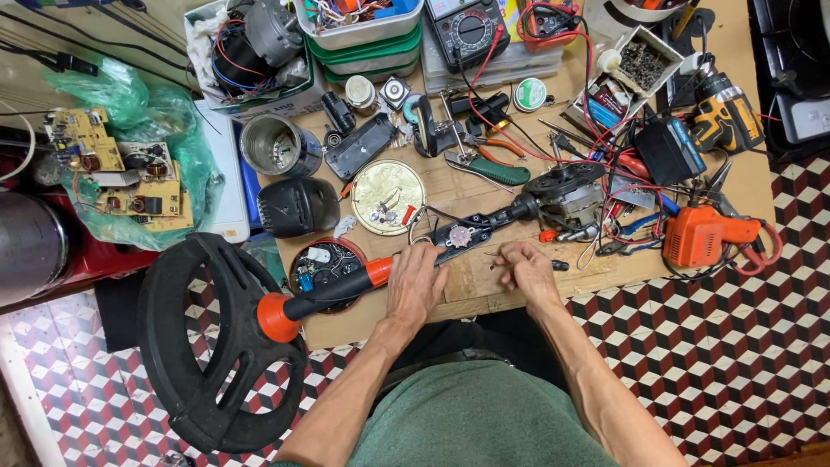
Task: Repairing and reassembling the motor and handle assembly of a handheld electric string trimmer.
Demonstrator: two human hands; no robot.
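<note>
A long black tool shaft (471, 230) with an orange collar (378, 271) lies across the wooden bench, its casing off and a small gear showing. My left hand (417, 284) rests flat on the shaft just right of the orange collar. My right hand (525, 265) is on the bench beside it, fingertips pinched on a small dark screwdriver (553, 265) lying there. A black motor head (566, 192) sits at the shaft's far end. The shaft's near end joins a big black guard ring (207, 346) by an orange hub (275, 316).
The wooden bench (484, 298) is crowded: a round brass lid (388, 196), a metal can (274, 144), a multimeter (468, 30), an orange soldering gun (702, 233), a yellow drill (724, 111), pliers (493, 164), circuit boards (130, 177) on green plastic. Checkered tile floor lies below.
</note>
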